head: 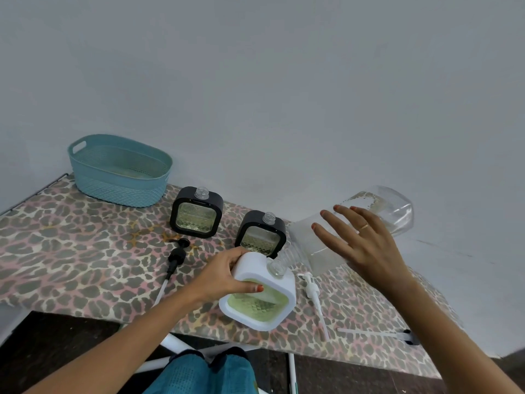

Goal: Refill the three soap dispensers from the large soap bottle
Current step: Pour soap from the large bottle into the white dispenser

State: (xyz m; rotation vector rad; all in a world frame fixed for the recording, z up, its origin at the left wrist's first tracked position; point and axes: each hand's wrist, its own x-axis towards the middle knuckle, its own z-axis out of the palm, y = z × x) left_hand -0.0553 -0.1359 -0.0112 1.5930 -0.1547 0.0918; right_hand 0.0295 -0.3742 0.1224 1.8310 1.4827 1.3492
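My left hand (224,275) grips the top left corner of a white square soap dispenser (260,311) with greenish soap inside; its open neck (277,268) has no pump. My right hand (360,240) holds the large clear soap bottle (377,209), tipped on its side with its ribbed mouth (288,255) meeting the white dispenser's neck. Little liquid shows in the bottle. Two black square dispensers (196,216) (260,234) stand behind with open necks and greenish soap in them.
A black pump (176,255), a white pump (312,291) and a third pump (377,334) lie loose on the leopard-print table (71,251). A teal basket (119,170) stands at the back left against the wall. The table's front edge is close to my body.
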